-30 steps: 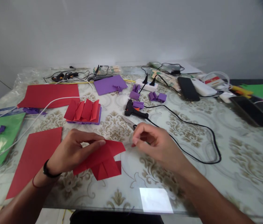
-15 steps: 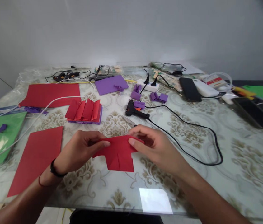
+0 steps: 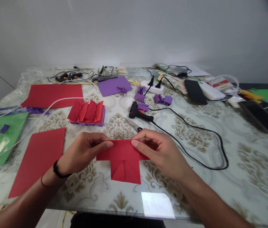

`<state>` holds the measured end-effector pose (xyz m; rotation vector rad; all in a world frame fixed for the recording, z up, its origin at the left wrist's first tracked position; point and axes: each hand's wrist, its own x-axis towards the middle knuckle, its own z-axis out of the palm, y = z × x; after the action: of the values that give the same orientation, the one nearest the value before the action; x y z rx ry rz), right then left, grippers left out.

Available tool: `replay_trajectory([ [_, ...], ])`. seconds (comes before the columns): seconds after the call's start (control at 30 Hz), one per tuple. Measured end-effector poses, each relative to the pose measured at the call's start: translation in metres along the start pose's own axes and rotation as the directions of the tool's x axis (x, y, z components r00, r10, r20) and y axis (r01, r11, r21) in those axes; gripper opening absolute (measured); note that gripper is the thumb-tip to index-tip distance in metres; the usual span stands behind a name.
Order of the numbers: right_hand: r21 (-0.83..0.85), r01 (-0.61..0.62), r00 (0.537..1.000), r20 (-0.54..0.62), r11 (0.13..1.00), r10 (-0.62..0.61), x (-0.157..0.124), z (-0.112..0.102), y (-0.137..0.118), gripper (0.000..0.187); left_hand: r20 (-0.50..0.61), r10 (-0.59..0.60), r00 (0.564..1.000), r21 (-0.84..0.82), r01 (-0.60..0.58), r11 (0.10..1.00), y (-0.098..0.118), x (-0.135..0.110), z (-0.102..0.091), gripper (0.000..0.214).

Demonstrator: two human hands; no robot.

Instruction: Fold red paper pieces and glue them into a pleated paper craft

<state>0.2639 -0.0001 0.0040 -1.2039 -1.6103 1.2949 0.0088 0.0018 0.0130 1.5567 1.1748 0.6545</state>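
Note:
A T-shaped piece of folded red paper (image 3: 125, 160) is stretched between my two hands over the table. My left hand (image 3: 92, 152) pinches its upper edge on the left, thumb in front. On the right, my right hand (image 3: 154, 150) pinches the same edge, with its fingers behind the paper. A vertical crease runs down the lower part. Just beyond my right hand lies a pair of scissors (image 3: 132, 123), partly hidden by it. A black hot glue gun (image 3: 140, 113) rests a little farther back. To the left of it sits a stack of folded red papers (image 3: 85, 111) on purple ones.
Red sheets (image 3: 41, 158) lie at the left, near a green pack (image 3: 3, 139). A purple sheet (image 3: 111, 86), folded purple pieces (image 3: 163, 99) and a white power strip (image 3: 152, 86) are farther back. The glue gun's black cord (image 3: 216, 134) loops to the right, below phones (image 3: 195, 91).
The red paper has tilted so that its front faces me more squarely and its lower flap shows longer. Both hands keep their pinch on the upper edge.

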Motion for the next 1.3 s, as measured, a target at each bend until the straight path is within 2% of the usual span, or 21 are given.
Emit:
replay_trajectory([
  [0.13,0.027,-0.003,1.000,0.005,1.000,0.003,0.000,-0.002,0.000,0.021,0.021,0.007,1.000,0.006,-0.007,1.000,-0.003,0.001,-0.003,0.033],
  [0.33,0.052,-0.007,1.000,0.013,0.999,0.006,0.001,-0.002,0.003,0.024,-0.089,0.039,0.995,0.113,-0.029,0.993,0.001,0.002,-0.007,0.032],
  [0.4,0.050,-0.009,1.000,-0.001,0.999,0.009,0.001,-0.004,0.004,0.024,-0.080,0.034,0.996,0.091,-0.027,0.995,0.001,0.003,-0.010,0.026],
  [0.53,0.054,0.003,0.996,-0.087,0.999,0.001,0.003,-0.015,0.007,0.023,-0.020,-0.024,1.000,-0.053,0.023,0.998,0.000,0.006,-0.021,0.022],
  [0.63,0.058,0.008,0.992,-0.126,0.998,0.000,0.004,-0.021,0.008,0.022,-0.087,0.012,0.996,-0.093,-0.020,0.995,0.002,0.006,-0.026,0.028],
  [0.73,0.013,0.003,0.997,-0.078,1.000,-0.002,0.004,-0.018,0.008,0.020,-0.182,0.090,0.979,-0.048,-0.100,0.994,0.006,0.005,-0.020,0.032],
  [0.83,-0.035,-0.001,1.000,-0.026,0.999,0.001,0.002,-0.010,0.006,0.018,-0.141,0.104,0.985,0.024,-0.101,0.995,0.007,0.004,-0.007,0.025],
  [0.93,-0.071,0.022,1.000,0.004,0.997,-0.022,0.001,-0.004,0.002,0.016,-0.133,0.086,0.987,-0.014,-0.088,0.996,0.003,0.002,0.002,0.019],
  [1.1,-0.072,0.078,0.994,0.083,0.994,-0.072,0.002,0.001,-0.003,0.008,-0.146,0.098,0.985,0.049,-0.091,0.995,0.001,-0.001,0.008,0.016],
  [1.2,-0.079,0.068,0.992,0.116,0.995,-0.059,0.002,0.004,-0.003,0.011,-0.115,0.117,0.986,0.086,-0.107,0.990,0.003,-0.001,0.014,0.015],
  [1.3,-0.099,0.058,0.993,0.107,0.993,-0.047,0.001,0.007,-0.002,0.010,-0.068,0.103,0.992,0.054,-0.099,0.994,0.004,-0.001,0.017,0.012],
])
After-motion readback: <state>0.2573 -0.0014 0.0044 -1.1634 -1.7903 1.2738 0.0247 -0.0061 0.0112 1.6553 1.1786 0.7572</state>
